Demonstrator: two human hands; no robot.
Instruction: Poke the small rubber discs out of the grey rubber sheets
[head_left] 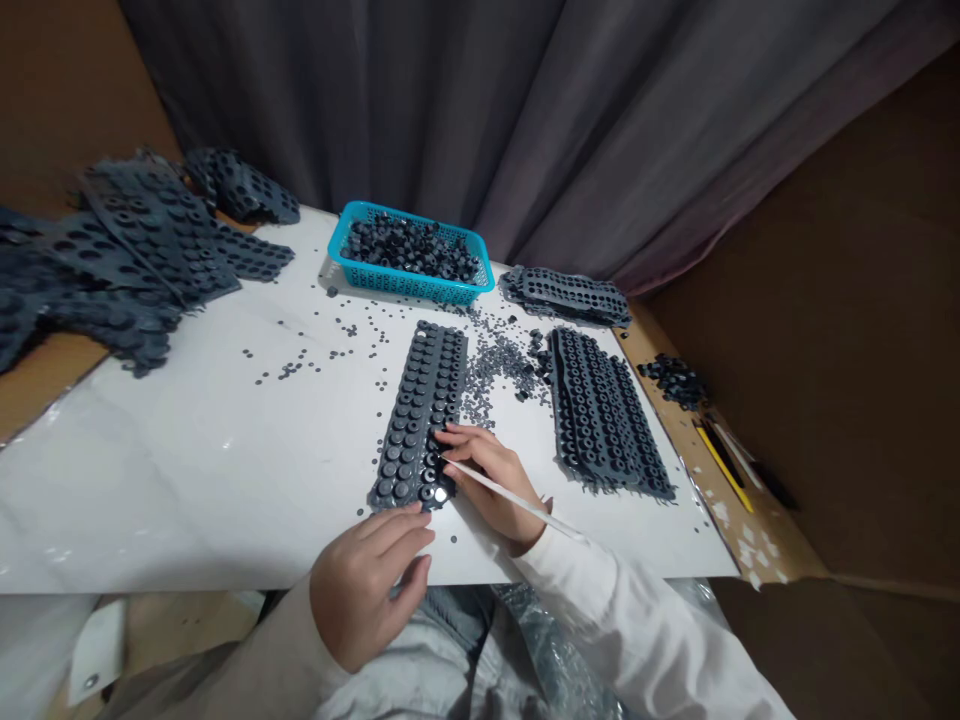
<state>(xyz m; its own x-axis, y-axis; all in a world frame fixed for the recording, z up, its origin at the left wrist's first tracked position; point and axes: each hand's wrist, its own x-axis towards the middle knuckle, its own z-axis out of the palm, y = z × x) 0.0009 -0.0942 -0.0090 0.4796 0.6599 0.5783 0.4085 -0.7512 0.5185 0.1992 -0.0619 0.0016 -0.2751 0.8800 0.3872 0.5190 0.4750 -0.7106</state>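
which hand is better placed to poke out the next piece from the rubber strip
Right, likely. The right hand holds the thin stick with its tip at the strip's near end. The left hand rests at the table edge, steadying.

Place: a small makeshift workshop, my piecework bench.
Surface: my white table (187, 440), boxed in by cardboard walls (847, 330) and a grey curtain (465, 110).
Stock: heaps of punched rubber sheets (127, 260), a blue basket (409, 282) of parts.
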